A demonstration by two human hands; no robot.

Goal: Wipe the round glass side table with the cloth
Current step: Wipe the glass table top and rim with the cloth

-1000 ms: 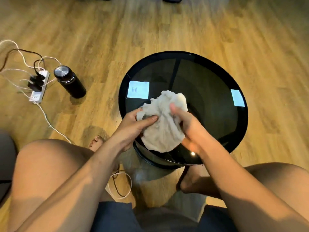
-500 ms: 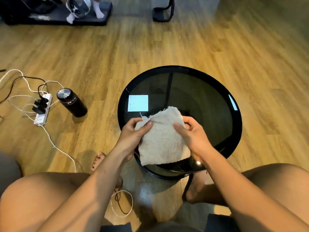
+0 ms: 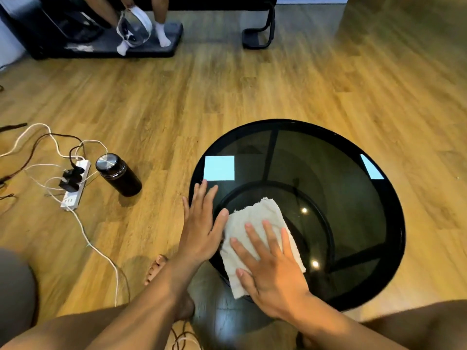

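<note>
The round black glass side table (image 3: 341, 173) stands on the wooden floor in front of my knees. A folded off-white cloth (image 3: 255, 215) lies flat on its near left part. My right hand (image 3: 270, 263) presses palm-down on the cloth with fingers spread, covering its near half. My left hand (image 3: 202, 223) rests flat on the table's left rim, fingers apart, its thumb touching the cloth's left edge.
A black bottle (image 3: 118, 175) with a metal lid stands on the floor left of the table, beside a white power strip (image 3: 75, 188) with tangled cables. At the far side another person's legs (image 3: 159, 29) rest on a dark platform (image 3: 101, 46); a black furniture foot (image 3: 257, 39) is nearby.
Both hands held the cloth up over the table. Now it lies flat on the glass, with my right hand on top and my left hand off it on the rim. The camera has tilted up.
</note>
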